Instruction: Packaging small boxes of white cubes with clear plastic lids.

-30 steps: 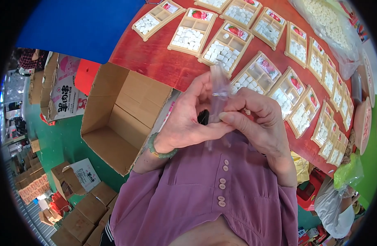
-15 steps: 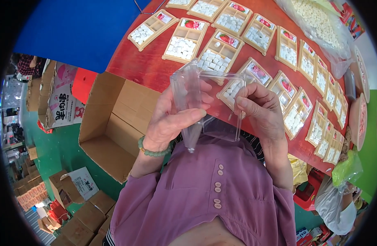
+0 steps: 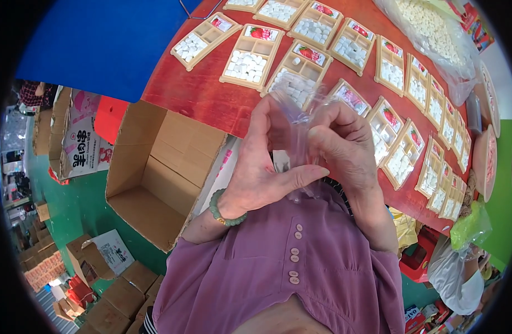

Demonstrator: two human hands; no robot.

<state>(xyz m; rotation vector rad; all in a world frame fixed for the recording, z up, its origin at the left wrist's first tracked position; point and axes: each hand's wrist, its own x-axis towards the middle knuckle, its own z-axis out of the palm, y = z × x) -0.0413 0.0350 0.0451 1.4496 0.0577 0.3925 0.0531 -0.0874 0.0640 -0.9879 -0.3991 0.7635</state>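
In front of my chest I hold a clear plastic case (image 3: 297,136), its thin transparent panels close together and partly blurred. My left hand (image 3: 261,172), with a green bead bracelet (image 3: 225,211) on the wrist, grips the case from the left, thumb across its near face. On the other side, my right hand (image 3: 345,147) pinches its edge with curled fingers. Just beyond the case lies a beige compartment tray (image 3: 326,71) of small white pieces, with a strawberry-printed card at one end; the case partly covers the pieces.
Several similar beige trays (image 3: 250,54) fill much of the red table (image 3: 211,100). A large bag of pale pieces (image 3: 428,33) lies at the far right. By the table's left edge stands an open cardboard box (image 3: 161,172); a red plastic stool (image 3: 417,256) is at the lower right.
The clear case's panels, spread apart before, are now brought together. My left hand has moved right, toward my right hand, and the open cardboard box is less covered.
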